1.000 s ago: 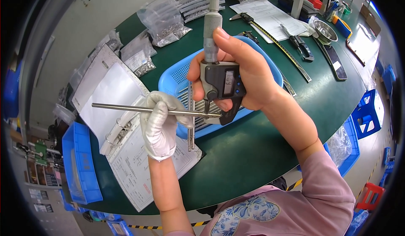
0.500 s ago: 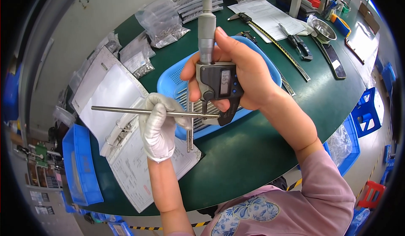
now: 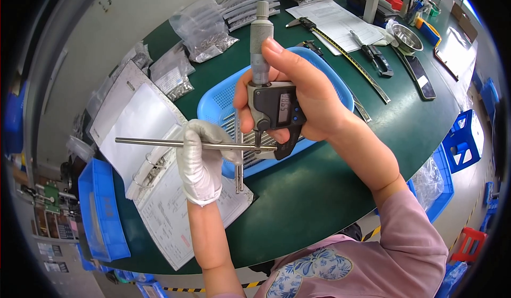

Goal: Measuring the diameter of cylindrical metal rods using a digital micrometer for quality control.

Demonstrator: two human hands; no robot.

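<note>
My left hand (image 3: pixel 201 159), in a white glove, grips a long thin steel rod (image 3: pixel 154 143) held level over the table. My right hand (image 3: pixel 298 98) holds a digital micrometer (image 3: pixel 271 109) upright, its grey thimble (image 3: pixel 260 37) pointing up and its jaws closed around the right end of the rod. Beneath both hands sits a blue plastic basket (image 3: pixel 330 80) holding several more steel rods (image 3: pixel 238 162), some sticking out over its near edge.
An open ring binder (image 3: pixel 154 191) with white sheets lies at the left. Bags of small metal parts (image 3: pixel 199 29) line the back. A steel ruler (image 3: pixel 346 58), pliers (image 3: pixel 372 53), a metal bowl (image 3: pixel 407 36) and papers lie at the right. Blue bins (image 3: pixel 101 213) flank the green table.
The micrometer and my right hand have shifted slightly; the rod stays level in my left hand with its end in the jaws.
</note>
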